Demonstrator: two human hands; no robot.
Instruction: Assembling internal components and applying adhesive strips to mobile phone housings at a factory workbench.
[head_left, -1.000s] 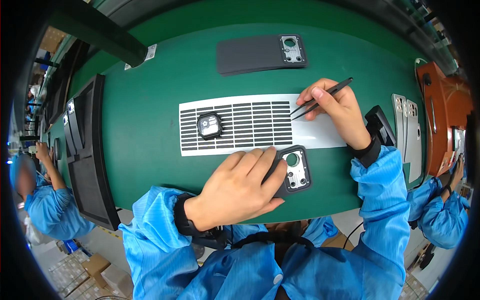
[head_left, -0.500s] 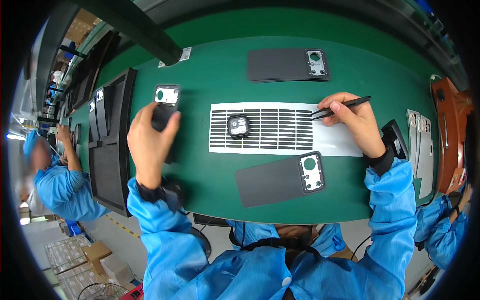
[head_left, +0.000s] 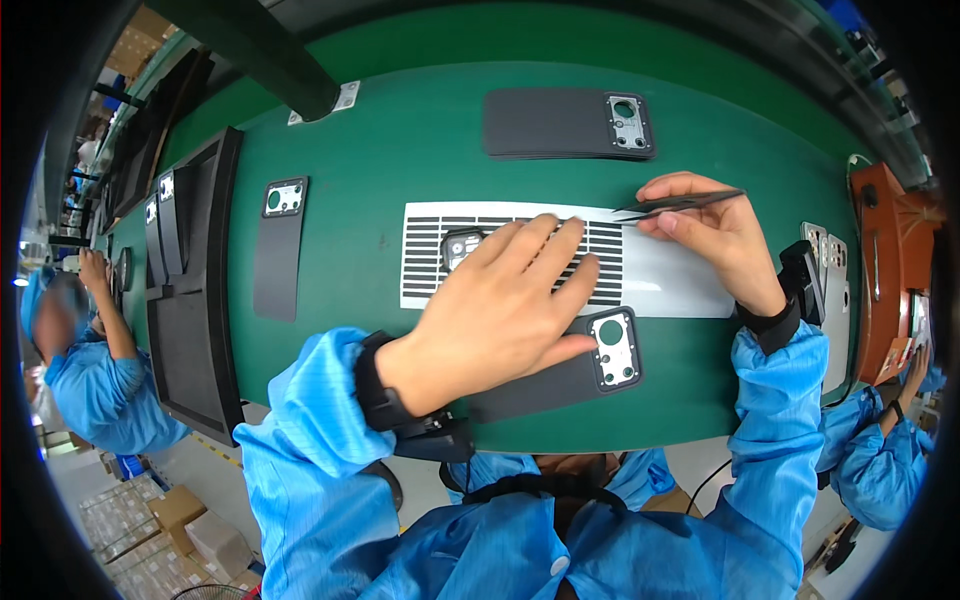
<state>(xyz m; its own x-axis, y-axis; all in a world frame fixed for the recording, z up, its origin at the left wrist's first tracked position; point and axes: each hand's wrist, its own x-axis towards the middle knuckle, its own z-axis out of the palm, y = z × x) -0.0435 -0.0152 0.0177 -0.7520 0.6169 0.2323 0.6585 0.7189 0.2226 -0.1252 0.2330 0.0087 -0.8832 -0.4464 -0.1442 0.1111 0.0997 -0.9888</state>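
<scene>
**Left hand spreading over a striped sheet, right hand holding tweezers**

In the head view, the left hand [head_left: 500,310] is hovering palm-down with its fingers loosely apart, having hold of nothing that shows; whether its fingertips are touching what lies beneath, I cannot tell. It is covering part of a white sheet [head_left: 680,290] printed or set with rows of black strips [head_left: 605,275], and part of a dark grey phone cover [head_left: 540,392].

The right hand [head_left: 710,235] is pinching black tweezers [head_left: 700,201] between thumb and fingers, their tips pointing left above the sheet's top edge.

The sheet is lying in the middle of the green worktop [head_left: 370,150], its plain end running right beneath the right hand. A square black gadget [head_left: 456,250] is sitting on its left part, half hidden by the left hand. The grey cover is lying aslant just below the sheet, near the worktop's front edge, its camera plate facing up.

To the left, a second cover [head_left: 278,260] is standing lengthwise, well apart from the sheet, with green surface showing between their edges; a narrower strip is separating it from a black tray [head_left: 195,345]. A stack of covers [head_left: 545,125] is resting beyond the sheet's far edge.
</scene>
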